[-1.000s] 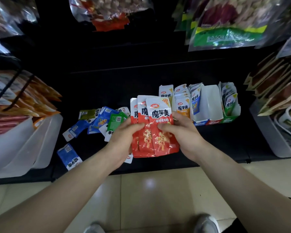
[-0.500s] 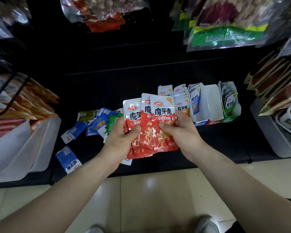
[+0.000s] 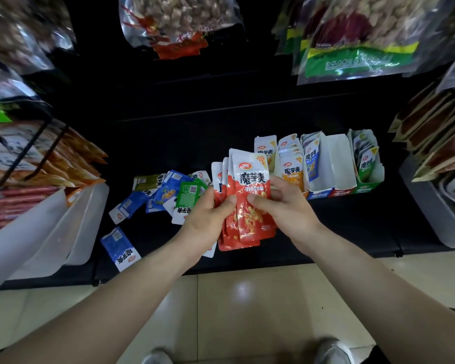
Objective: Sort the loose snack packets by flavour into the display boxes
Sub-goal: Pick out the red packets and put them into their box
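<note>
Views: one, head-worn, wide-angle. Position: over the front edge of a dark shelf (image 3: 195,143), close. Facing: forward and steeply down. Frame centre: left hand (image 3: 208,219) and right hand (image 3: 284,206) holding red packets (image 3: 250,222). Right of centre: display boxes (image 3: 338,158). Bottom: floor (image 3: 247,298), shoes (image 3: 331,350). Top: hanging bags (image 3: 179,22), blurred; margins bowed by the lens

The red packets (image 3: 251,206) are glossy plastic film, creased and catching the light. The loose packets (image 3: 168,190) toward the shelf's left front are the same shiny film in blue and green. The display boxes (image 3: 339,164) at the right look like card, matt white inside and printed outside. The shelf (image 3: 339,227) is matt black and smooth. The bins (image 3: 71,227) at its left edge are smooth, milky plastic. The hanging bags (image 3: 174,19) above are clear, crinkled, shiny plastic. The floor (image 3: 234,298) tiles are polished cream.
</note>
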Demonstrator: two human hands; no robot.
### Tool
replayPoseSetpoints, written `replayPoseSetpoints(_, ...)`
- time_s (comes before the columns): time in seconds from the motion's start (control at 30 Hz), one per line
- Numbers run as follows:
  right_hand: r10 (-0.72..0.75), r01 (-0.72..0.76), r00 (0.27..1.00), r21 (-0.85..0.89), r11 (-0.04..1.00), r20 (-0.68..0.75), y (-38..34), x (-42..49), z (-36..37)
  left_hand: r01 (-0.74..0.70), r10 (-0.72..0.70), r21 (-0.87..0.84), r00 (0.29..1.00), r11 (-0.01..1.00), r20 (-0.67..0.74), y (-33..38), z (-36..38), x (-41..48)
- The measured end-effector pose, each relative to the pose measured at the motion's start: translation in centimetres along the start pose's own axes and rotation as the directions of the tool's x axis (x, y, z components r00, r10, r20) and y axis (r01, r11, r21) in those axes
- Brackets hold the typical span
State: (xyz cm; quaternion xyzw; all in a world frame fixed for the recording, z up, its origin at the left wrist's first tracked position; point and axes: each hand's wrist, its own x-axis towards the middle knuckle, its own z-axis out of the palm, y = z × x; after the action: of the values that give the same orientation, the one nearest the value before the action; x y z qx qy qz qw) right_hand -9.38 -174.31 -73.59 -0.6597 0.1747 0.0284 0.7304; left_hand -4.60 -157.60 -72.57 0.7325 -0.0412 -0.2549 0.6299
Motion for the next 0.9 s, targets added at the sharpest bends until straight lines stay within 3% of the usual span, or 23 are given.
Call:
replayPoseSetpoints(0.13, -0.022, 0.026, 0.999, -0.144, 0.989, 0.025, -0.3, -0.5, -0.2, -0.035, 0.027, 0.093, 0.996, 0.995, 0.087, -0.2, 0.8, 0.0)
replayPoseSetpoints(0.27, -0.041, 0.017, 0.997, -0.325, 0.945, -0.066, -0.2, -0.9, -1.5, -0.037, 0.015, 0.154, 0.990, 0.987, 0.144, -0.8, 2.4, 0.2)
replayPoseSetpoints(0.43, -0.036, -0.013, 0.993, -0.417, 0.909, -0.109, -0.7, -2.1, -4.9, -0.023, -0.018, 0.204, 0.980, 0.979, 0.198, -0.8, 5.9, 1.5)
replayPoseSetpoints(0.63, 0.032, -0.123, 0.985, -0.558, 0.821, -0.170, -0.4, -3.3, -12.4, 0.053, -0.081, 0.179, 0.985, 0.982, 0.151, 0.0, 12.5, 3.5)
replayPoseSetpoints(0.7, 0.074, -0.197, 0.973, -0.617, 0.762, -0.218, 0.4, -3.4, -15.4, 0.064, -0.089, 0.220, 0.990, 0.973, 0.106, -0.4, 14.6, 5.1)
replayPoseSetpoints(0.8, 0.186, -0.283, 0.959, -0.771, 0.571, -0.214, 1.9, -3.2, -19.5, 0.076, -0.096, 0.253, 0.993, 0.964, 0.065, -1.0, 18.1, 9.0)
replayPoseSetpoints(0.9, 0.276, -0.355, 0.930, -0.789, 0.501, -0.244, 3.7, -3.3, -22.7, 0.096, -0.105, 0.211, 0.994, 0.973, 0.033, -1.4, 22.3, 14.1)
